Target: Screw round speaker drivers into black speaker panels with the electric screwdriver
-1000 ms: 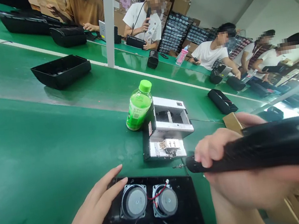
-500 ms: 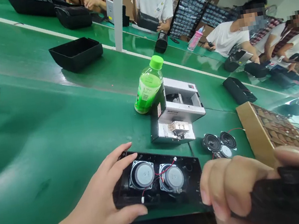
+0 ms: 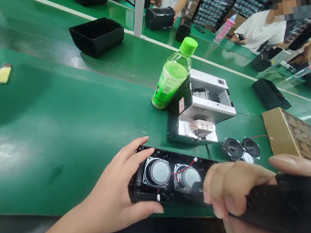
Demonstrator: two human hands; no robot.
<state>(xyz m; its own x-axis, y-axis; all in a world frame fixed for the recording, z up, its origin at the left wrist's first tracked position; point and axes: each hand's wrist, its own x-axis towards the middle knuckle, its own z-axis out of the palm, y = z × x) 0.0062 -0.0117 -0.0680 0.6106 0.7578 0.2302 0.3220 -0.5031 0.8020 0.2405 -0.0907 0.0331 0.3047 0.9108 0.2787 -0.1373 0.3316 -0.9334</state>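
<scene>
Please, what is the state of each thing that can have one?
Left hand: holding black panel
Right hand: closed around black tool
Black panel: lying, two speakers in it
White plugs: unconnected
Bottle: upright, capped, partly full
Black shell: open side up
Cardboard box: open at top
White machine: power state unclear

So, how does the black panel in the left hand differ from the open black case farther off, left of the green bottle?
The panel carries two speakers; the case shows a hollow inside. The left hand holds the panel, while no hand touches the case. Both are black.
</scene>
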